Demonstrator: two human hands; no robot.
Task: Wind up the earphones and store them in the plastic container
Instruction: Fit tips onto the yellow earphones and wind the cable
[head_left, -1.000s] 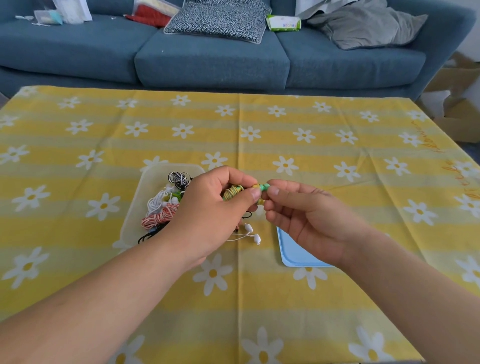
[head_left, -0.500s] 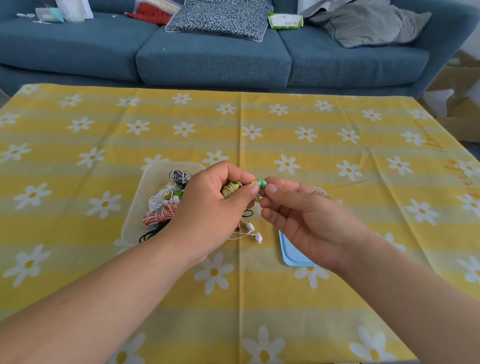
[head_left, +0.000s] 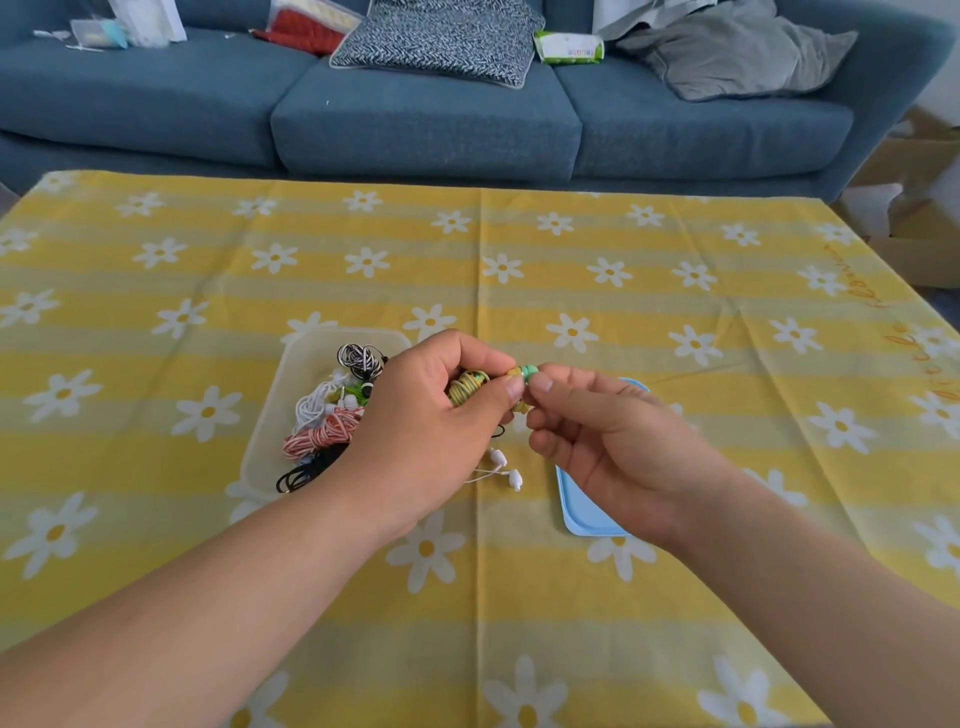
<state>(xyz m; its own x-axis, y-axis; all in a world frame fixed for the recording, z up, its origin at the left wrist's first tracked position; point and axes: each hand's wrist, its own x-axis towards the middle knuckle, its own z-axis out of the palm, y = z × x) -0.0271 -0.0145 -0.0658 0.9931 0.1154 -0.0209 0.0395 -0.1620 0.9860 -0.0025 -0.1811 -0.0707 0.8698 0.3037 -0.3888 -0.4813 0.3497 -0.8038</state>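
Observation:
My left hand (head_left: 426, 436) grips a wound coil of yellow-green earphones (head_left: 466, 387) above the table. My right hand (head_left: 608, 447) pinches the coil's green earbud end (head_left: 529, 372) right beside my left thumb. A clear plastic container (head_left: 270, 426) sits just left of my left hand and holds several wound earphones: a black-and-white one (head_left: 358, 358), a white one (head_left: 311, 408), a red-and-white one (head_left: 322, 436) and a black one (head_left: 304, 473). Loose white earbuds (head_left: 506, 470) lie on the cloth below my hands.
A light blue lid (head_left: 582, 512) lies on the cloth, partly under my right hand. The table wears a yellow daisy tablecloth (head_left: 675, 291). A blue sofa (head_left: 426, 119) with cushions and packets stands behind the table. Cardboard boxes (head_left: 919, 218) sit at the right.
Both hands stay together on the yellow-green earphones; my right fingers have shifted slightly at the green earbud end. The container and lid have not moved.

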